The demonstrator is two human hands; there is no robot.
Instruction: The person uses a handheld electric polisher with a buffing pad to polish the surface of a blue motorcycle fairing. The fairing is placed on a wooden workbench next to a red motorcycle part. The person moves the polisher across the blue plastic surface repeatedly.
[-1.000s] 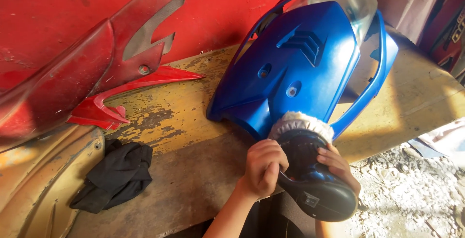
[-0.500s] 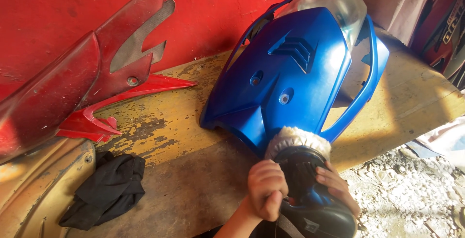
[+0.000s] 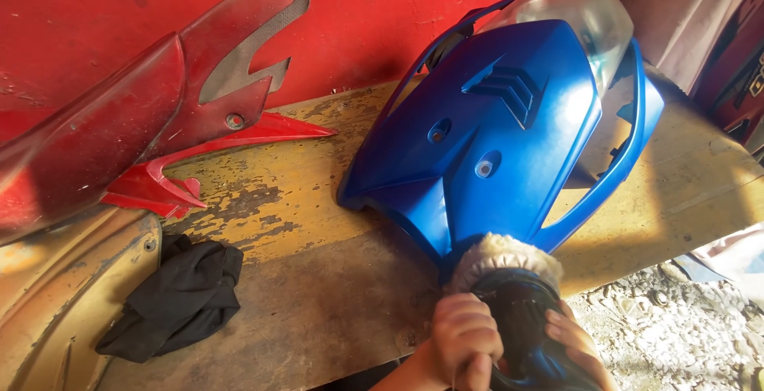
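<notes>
A glossy blue motorcycle fairing panel [image 3: 485,128] with a clear headlight lens [image 3: 585,13] lies on a worn wooden bench [image 3: 302,208]. A dark blue-black power polisher [image 3: 525,319] with a white woolly pad [image 3: 501,256] presses against the panel's lower tip. My left hand [image 3: 465,339] grips the polisher's left side handle. My right hand [image 3: 577,343] wraps its body from the right, partly cut off by the frame's bottom edge.
A red fairing piece [image 3: 143,112] leans against the red wall [image 3: 358,9] at left. A crumpled black cloth [image 3: 179,295] lies on the bench by a tan metal panel [image 3: 48,295]. Gravel floor [image 3: 684,327] shows at lower right.
The polisher and both hands have slid down toward the panel's lower tip and the frame's bottom edge. The view has shifted slightly.
</notes>
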